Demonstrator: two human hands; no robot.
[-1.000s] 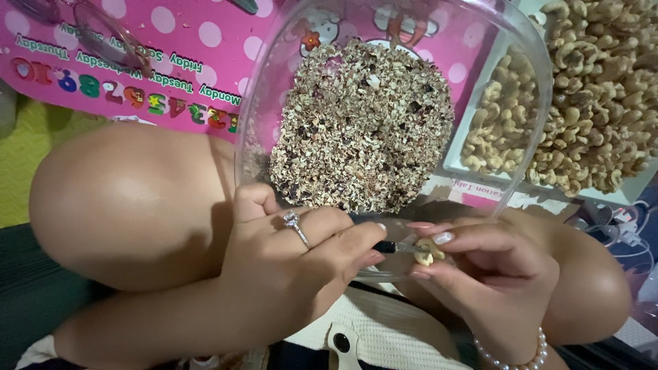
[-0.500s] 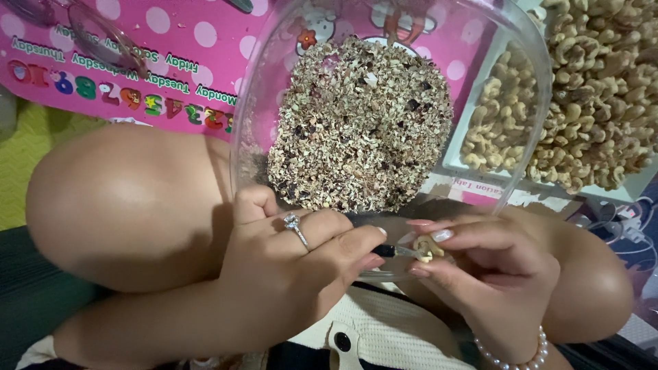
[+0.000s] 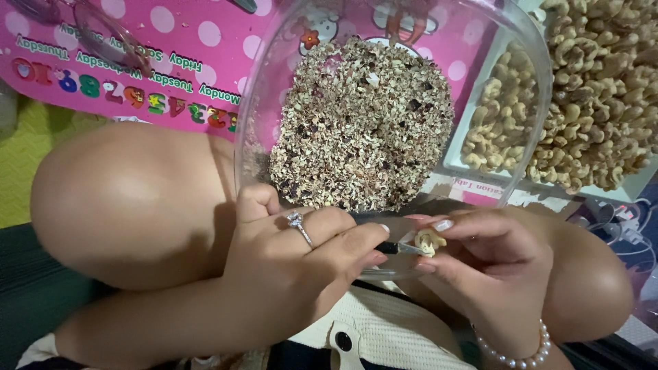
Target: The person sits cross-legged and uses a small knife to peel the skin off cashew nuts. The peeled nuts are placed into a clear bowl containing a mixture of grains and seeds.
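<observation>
Both hands grip: left hand (image 3: 295, 253) one small knife (image 3: 396, 248), right hand (image 3: 480, 257) one cashew (image 3: 428, 241), over one bowl (image 3: 528, 82).

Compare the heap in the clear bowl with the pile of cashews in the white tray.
The heap in the clear bowl is fine, broken flakes, speckled brown and dark; the cashews in the white tray are whole, curved, pale cream kernels. The heap sits directly in front of the hands, while the cashews lie off to the right, untouched. Both rest on the pink dotted mat.
</observation>
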